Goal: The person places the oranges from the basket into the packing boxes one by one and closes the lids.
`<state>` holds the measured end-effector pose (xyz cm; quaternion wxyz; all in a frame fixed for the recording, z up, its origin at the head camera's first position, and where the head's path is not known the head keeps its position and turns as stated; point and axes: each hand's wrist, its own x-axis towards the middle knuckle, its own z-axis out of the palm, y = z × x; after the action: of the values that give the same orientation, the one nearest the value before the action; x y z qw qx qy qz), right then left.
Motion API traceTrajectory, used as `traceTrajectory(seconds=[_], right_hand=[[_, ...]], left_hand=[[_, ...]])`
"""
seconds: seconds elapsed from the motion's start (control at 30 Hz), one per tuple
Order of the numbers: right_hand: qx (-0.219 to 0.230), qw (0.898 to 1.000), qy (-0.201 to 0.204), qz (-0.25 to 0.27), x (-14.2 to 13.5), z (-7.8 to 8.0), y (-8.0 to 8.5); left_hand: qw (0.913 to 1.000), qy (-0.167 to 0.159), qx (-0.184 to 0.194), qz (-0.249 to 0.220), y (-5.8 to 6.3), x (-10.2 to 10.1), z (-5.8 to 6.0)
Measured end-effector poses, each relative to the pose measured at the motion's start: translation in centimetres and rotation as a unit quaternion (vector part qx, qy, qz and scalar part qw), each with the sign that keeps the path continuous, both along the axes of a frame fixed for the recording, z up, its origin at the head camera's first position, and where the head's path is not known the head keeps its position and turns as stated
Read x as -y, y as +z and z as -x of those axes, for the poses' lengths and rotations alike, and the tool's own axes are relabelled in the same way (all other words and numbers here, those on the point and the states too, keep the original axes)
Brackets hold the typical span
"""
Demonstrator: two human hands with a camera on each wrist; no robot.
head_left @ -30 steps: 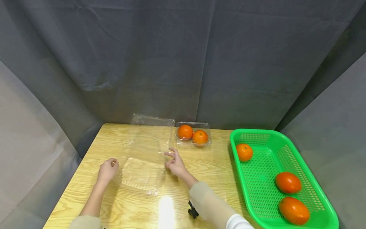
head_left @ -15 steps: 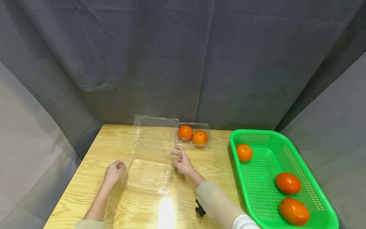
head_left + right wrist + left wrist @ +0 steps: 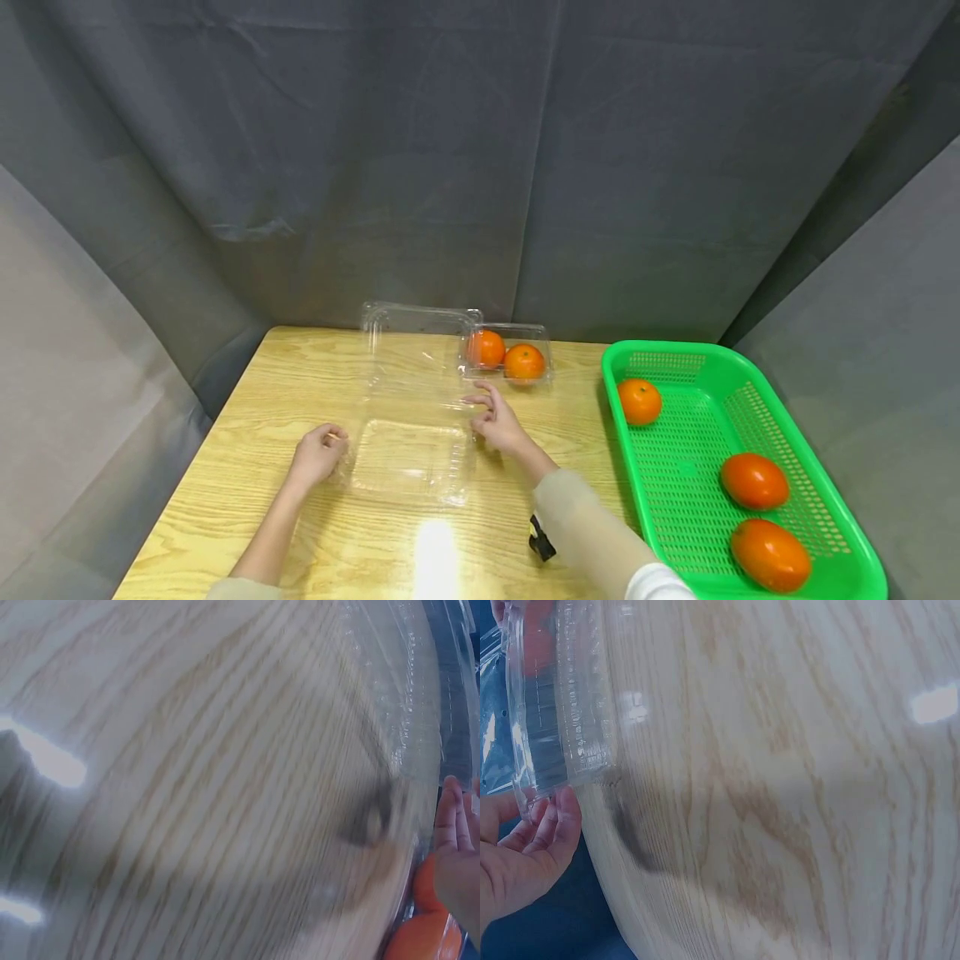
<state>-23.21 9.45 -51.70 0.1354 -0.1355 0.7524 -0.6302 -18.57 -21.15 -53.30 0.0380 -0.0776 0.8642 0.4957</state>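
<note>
Pinching the left edge of the large clear box [image 3: 408,462] with the left hand [image 3: 318,454], bending those fingers against the rim in the left wrist view. Gripping the opposite edge with the right hand [image 3: 497,421], stretching the forefinger outward. Holding the box wide open between both hands above or on the wooden table [image 3: 247,467], not telling from here which, and opening its lid [image 3: 420,342] away toward the grey curtain [image 3: 337,167]. Overlapping, from the head camera, a smaller clear box [image 3: 547,377] with two oranges [image 3: 524,362] inside. Over on the right, spotting a green basket [image 3: 617,354] with another orange [image 3: 640,402] at far left and two longer fruits [image 3: 770,555] nearer the front.
</note>
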Motion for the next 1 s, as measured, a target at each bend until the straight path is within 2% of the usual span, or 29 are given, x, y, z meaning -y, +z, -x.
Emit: traceTrajectory(seconds=[0.23, 0.47, 0.7, 1.0], right_hand=[[-0.004, 1.0, 0.005, -0.007, -1.4, 0.2, 0.0], [0.006, 1.0, 0.007, 0.006, -3.2, 1.1, -0.9], [0.007, 1.0, -0.025, -0.016, -4.8, 1.8, -2.6], [-0.002, 0.999, -0.029, -0.016, -6.3, 2.0, -2.7]], left_hand=[[0.9992, -0.015, 0.014, -0.034, -0.1, -1.1, -0.1], [0.9973, -0.026, 0.019, -0.066, -0.2, -2.5, 0.0], [0.9957, -0.038, 0.017, -0.083, -0.5, -4.0, -0.1], [0.994, -0.03, 0.019, -0.104, -0.7, -5.6, 0.1]])
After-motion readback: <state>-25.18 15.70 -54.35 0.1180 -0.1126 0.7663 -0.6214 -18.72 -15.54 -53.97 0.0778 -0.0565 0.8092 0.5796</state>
